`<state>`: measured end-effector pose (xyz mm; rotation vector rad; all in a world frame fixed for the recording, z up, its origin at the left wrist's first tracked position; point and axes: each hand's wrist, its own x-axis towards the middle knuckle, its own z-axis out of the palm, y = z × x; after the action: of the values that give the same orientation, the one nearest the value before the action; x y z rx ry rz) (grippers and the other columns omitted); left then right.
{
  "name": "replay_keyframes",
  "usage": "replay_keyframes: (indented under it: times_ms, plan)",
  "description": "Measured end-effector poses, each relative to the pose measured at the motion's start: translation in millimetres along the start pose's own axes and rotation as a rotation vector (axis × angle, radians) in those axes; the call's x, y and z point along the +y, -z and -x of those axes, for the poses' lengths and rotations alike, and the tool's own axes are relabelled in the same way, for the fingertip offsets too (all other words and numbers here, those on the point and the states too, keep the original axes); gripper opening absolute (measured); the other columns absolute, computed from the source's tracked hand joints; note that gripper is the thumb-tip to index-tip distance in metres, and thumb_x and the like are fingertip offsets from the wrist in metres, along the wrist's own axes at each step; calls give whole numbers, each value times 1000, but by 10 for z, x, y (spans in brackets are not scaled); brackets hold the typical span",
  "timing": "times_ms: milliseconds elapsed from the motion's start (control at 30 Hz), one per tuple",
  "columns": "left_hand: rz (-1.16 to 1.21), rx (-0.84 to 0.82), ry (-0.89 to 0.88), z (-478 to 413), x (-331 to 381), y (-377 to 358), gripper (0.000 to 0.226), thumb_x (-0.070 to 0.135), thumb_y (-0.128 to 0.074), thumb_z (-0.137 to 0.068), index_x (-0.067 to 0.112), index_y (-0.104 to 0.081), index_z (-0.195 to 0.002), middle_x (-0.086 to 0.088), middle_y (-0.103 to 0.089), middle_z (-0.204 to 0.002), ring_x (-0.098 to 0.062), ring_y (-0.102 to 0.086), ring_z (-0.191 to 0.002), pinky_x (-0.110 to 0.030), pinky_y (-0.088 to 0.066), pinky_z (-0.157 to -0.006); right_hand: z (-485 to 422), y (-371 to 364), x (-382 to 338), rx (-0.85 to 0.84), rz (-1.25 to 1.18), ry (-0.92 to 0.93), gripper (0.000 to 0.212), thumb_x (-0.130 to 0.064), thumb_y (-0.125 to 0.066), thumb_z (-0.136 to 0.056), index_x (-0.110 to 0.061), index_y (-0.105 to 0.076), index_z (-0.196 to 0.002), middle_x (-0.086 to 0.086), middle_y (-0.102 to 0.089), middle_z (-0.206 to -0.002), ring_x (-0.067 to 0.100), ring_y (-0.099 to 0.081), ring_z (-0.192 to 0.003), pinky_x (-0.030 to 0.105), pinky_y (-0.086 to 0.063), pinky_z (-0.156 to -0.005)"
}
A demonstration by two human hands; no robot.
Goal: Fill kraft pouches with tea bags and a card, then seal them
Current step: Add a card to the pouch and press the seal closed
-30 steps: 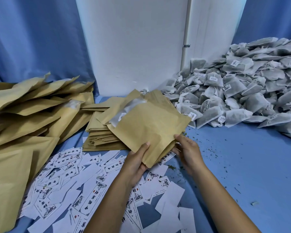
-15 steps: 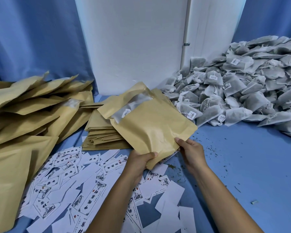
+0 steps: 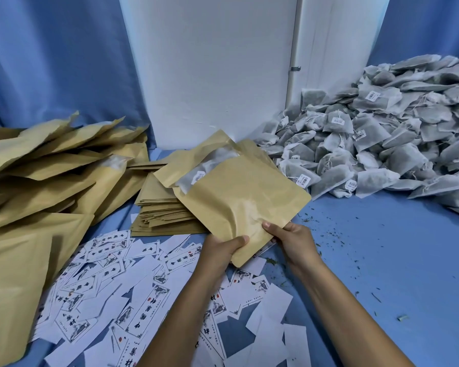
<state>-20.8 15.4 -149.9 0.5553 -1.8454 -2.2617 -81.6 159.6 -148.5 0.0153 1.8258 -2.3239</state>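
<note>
Since the earlier frames I have tilted the kraft pouch [image 3: 239, 200] more upright, mouth rearward, tea bag [image 3: 210, 165] protruding. Left to right: filled pouches [image 3: 37, 181], scattered cards [image 3: 104, 274], my left hand [image 3: 220, 250] and right hand [image 3: 292, 239] pinching the pouch's near corner above the table. Light, crinkly, semi-stiff, I judge; best held by its edges.

- You are looking at a tan kraft pouch [image 3: 239, 197] tilting up above the table, its open mouth pointing up and to the left, with a tea bag [image 3: 210, 168] showing at the mouth.
- Grey-white tea bags [image 3: 382, 144] are lying heaped at the far right.
- Printed cards [image 3: 112, 284] are lying scattered in front, some face down.
- Flat empty pouches [image 3: 162, 210] are sitting stacked behind the cards.
- Filled pouches [image 3: 37, 181] are lying piled on the left.
</note>
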Motion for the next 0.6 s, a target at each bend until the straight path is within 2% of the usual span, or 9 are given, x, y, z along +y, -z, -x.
replay_keyframes:
  times_ms: [67,100,167,233,300,400,500,600]
  plan:
    - [11,-10,10,-14,-5,-7,25,7,-73,-79,12,-66,-102,-7,-73,-96,-22,-69,-88,-36,-57,-77,-5,11,10,15,-15,9,39,-8,-76,-76,-17,-60,-41,1,-61,-51,11,-59,-50,19,-47,-52]
    - [11,-13,10,-22,-6,-8,24,7,-74,-79,13,-66,-100,-6,-73,-96,-22,-69,-90,-37,-56,-81,1,11,5,7,-36,1,31,-8,-76,-76,-16,-63,-48,4,-64,-56,13,-61,-53,21,-49,-55]
    - [12,-18,8,-33,-10,-10,23,8,-74,-78,14,-66,-99,-6,-74,-94,-22,-69,-87,-34,-55,-72,12,5,-1,-25,-117,-37,11,-9,-74,-78,-3,-68,-71,13,-72,-75,23,-70,-70,28,-56,-66]
    - [20,-29,14,-32,-12,-21,23,8,-75,-78,13,-66,-99,-6,-74,-93,-22,-70,-85,-30,-53,-67,12,-7,-4,-2,-195,-38,12,-8,-72,-80,3,-68,-83,19,-73,-87,28,-71,-82,33,-57,-73]
    - [37,-59,25,-22,-8,-26,24,7,-75,-78,13,-66,-99,-5,-74,-93,-21,-70,-87,-30,-55,-70,19,-16,-12,73,-187,22,10,-7,-72,-79,2,-70,-82,18,-73,-88,28,-70,-83,36,-56,-78]
    - [0,-151,58,15,20,6,23,9,-75,-79,12,-65,-99,-1,-75,-88,-15,-71,-80,-23,-55,-62,45,-18,-17,132,-184,68,6,-7,-73,-78,-1,-72,-81,16,-73,-87,26,-70,-81,36,-55,-80]
    - [-26,-215,83,33,37,37,24,6,-74,-79,6,-63,-101,-5,-75,-90,-18,-72,-82,-24,-55,-62,39,1,-24,136,-179,87,10,-10,-70,-82,0,-71,-85,15,-73,-90,27,-69,-85,36,-53,-82]
    - [-39,-211,67,45,39,40,26,3,-73,-79,5,-64,-103,-6,-74,-92,-19,-71,-82,-24,-55,-62,27,0,-20,131,-195,93,15,-9,-70,-82,2,-70,-92,16,-73,-93,30,-70,-91,40,-54,-86]
